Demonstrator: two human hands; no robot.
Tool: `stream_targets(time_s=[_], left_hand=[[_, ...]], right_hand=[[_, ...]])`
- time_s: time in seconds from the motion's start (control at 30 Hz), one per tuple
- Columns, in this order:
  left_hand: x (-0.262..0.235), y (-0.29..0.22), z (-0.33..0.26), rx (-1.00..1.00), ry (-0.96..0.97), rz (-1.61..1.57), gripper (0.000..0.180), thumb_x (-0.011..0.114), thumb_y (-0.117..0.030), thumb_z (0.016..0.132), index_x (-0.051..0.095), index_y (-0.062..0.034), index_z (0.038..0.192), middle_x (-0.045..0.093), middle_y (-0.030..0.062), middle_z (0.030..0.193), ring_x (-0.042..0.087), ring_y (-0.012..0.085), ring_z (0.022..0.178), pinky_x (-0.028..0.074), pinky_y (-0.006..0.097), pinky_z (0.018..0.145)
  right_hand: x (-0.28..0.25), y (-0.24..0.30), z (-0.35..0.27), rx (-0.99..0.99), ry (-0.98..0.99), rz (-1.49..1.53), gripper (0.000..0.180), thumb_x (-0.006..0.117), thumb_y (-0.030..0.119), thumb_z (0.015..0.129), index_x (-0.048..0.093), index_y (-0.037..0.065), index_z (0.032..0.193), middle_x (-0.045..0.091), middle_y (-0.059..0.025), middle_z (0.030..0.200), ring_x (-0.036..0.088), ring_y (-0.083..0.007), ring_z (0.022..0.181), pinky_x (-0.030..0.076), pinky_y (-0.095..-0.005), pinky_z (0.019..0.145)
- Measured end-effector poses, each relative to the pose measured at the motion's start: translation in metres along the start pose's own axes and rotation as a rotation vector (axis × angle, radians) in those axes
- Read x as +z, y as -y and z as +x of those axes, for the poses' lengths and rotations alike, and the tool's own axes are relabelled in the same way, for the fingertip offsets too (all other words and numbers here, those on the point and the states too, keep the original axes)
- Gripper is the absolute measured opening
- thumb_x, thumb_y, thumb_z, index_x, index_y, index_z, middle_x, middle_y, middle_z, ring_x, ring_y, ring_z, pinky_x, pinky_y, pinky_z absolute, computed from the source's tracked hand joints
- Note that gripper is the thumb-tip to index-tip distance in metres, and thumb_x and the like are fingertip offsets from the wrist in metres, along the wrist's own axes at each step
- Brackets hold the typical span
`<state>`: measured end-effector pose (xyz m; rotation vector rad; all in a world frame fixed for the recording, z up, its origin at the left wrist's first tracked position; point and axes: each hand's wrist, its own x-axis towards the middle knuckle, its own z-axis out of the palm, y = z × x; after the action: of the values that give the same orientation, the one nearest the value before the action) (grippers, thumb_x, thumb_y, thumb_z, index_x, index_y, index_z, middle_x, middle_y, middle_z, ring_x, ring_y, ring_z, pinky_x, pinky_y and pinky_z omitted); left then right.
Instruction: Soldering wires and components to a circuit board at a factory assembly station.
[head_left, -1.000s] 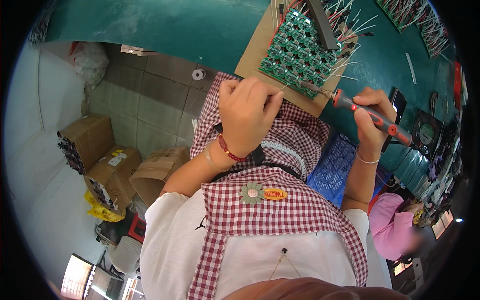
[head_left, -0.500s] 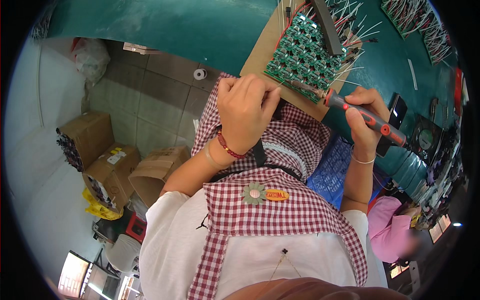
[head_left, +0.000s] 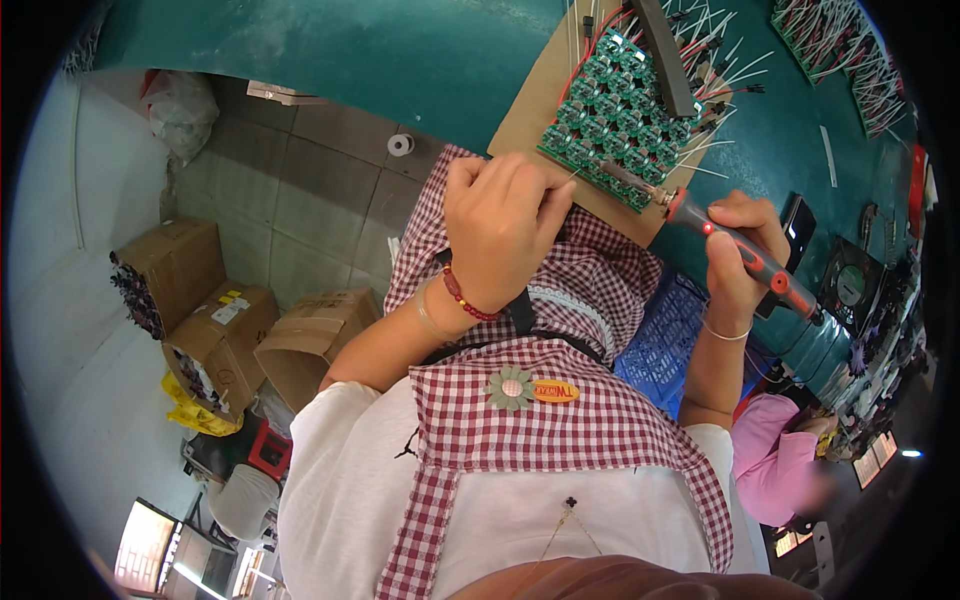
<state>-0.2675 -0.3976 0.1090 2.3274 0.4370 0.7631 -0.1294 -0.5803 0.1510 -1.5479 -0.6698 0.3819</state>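
Observation:
A green panel of small circuit boards (head_left: 612, 115), with red, black and white wires at its far and right edges, lies on a brown cardboard sheet (head_left: 527, 112). Across its right part rests a dark bar (head_left: 664, 60). My right hand (head_left: 745, 250) grips a grey and red soldering iron (head_left: 690, 213), its tip over the panel's near edge. Left of the tip, my left hand (head_left: 500, 225) is closed in a pinch on a thin strand of solder wire (head_left: 575, 176), which points toward the panel. The exact contact of tip and wire is too small to tell.
The green table (head_left: 340, 45) carries another wired panel (head_left: 840, 60) at far right, a phone (head_left: 797, 225) and a round black device (head_left: 855, 275). A blue basket (head_left: 665, 330) stands below. Cardboard boxes (head_left: 215, 340) and a white roll (head_left: 400, 145) are on the floor. A person in pink (head_left: 770, 460) sits at lower right.
The panel and both hands appear slightly further right in the picture. The soldering iron's tip has moved a little along the near edge; both grips are unchanged.

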Motion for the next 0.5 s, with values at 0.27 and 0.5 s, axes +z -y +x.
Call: stream_targets(time_s=[0.27,0.5], left_hand=[[0.006,0.001,0.002,0.030,-0.024,0.003,0.019,0.075,-0.006,0.072,0.057,-0.0100,0.073,0.051,-0.0018,0.061,0.047,0.0158,0.053,0.032,0.031,0.065],[-0.009,0.001,0.000,-0.162,0.066,-0.091,0.015,0.072,-0.008,0.076,0.059,-0.0071,0.081,0.054,0.0049,0.077,0.056,0.0225,0.066,0.042,0.035,0.059]], right_hand=[[0.003,-0.006,-0.002,0.009,0.048,-0.020,0.015,0.067,0.004,0.074,0.061,-0.003,0.086,0.053,-0.0031,0.065,0.043,-0.0088,0.059,0.030,-0.0233,0.053],[0.003,-0.005,-0.006,-0.042,-0.058,0.046,0.017,0.068,0.006,0.074,0.060,-0.003,0.087,0.054,-0.0045,0.066,0.044,-0.0099,0.059,0.032,-0.0244,0.054]])
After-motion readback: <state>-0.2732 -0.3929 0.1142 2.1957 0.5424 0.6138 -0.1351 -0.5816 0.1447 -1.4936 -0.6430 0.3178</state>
